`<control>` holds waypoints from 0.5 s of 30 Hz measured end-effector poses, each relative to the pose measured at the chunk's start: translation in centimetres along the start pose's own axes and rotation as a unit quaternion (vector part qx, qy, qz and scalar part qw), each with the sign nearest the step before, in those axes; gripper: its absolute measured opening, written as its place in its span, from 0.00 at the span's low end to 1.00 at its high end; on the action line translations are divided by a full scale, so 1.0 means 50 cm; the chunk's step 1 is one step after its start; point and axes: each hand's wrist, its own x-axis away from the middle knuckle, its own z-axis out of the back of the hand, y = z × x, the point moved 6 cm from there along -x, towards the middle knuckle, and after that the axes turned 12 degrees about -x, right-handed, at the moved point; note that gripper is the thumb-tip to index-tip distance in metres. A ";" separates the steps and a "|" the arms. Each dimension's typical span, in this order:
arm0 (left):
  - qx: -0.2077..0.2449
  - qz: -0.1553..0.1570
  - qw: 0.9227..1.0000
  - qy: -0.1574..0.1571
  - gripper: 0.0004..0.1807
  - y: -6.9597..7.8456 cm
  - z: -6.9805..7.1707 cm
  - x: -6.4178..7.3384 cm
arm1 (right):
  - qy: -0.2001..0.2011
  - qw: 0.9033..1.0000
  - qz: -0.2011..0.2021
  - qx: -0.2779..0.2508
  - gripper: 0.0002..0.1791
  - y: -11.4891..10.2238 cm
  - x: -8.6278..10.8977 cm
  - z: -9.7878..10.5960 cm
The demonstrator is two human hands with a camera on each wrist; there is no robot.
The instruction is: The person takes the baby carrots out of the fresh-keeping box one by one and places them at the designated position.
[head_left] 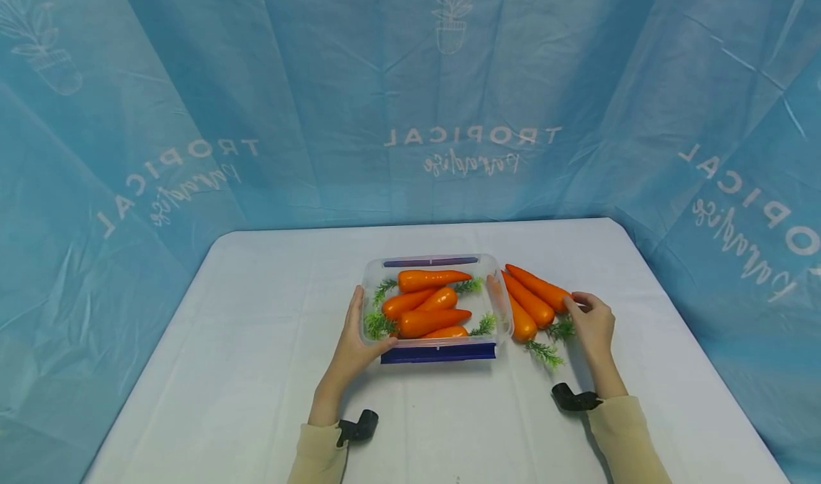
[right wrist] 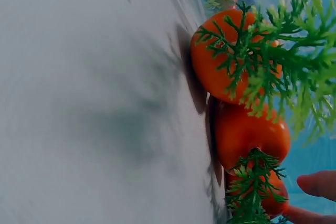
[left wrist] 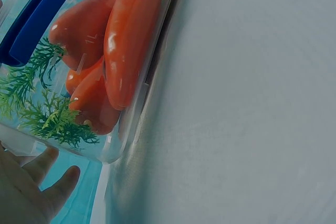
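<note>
A clear plastic container [head_left: 374, 277] with blue latches stands at the middle of the table, holding several orange carrots [head_left: 432, 322] with green tops. My left hand [head_left: 351, 347] holds its near left corner, thumb over the front rim and fingers along the left wall. In the left wrist view, fingertips [left wrist: 63, 184] show beside the container's end. Three loose carrots [head_left: 529, 300] lie against the container's right side. My right hand [head_left: 593, 325] is at the thick end of the rightmost one, fingertips touching it. The right wrist view shows finger and thumb spread beside that carrot [right wrist: 275, 195].
A white cloth covers the table [head_left: 269, 313]. Blue printed curtains [head_left: 321, 113] hang behind it and at both sides. Leafy carrot tops [head_left: 544, 354] stick out toward the front near my right wrist. A black wrist camera [head_left: 359, 427] sits on each arm.
</note>
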 end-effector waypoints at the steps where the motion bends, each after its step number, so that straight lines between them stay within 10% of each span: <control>1: 0.000 0.002 1.000 -0.002 0.60 0.012 0.004 0.004 | -0.002 1.000 0.001 0.001 0.17 -0.001 0.000 0.000; 4: -0.001 0.003 1.000 -0.004 0.59 0.032 0.011 0.010 | -0.005 1.000 0.009 0.005 0.17 -0.009 0.001 0.004; 15: -0.005 -0.009 1.000 0.011 0.61 -0.038 -0.012 -0.012 | -0.008 0.999 0.046 -0.011 0.17 -0.055 0.019 0.012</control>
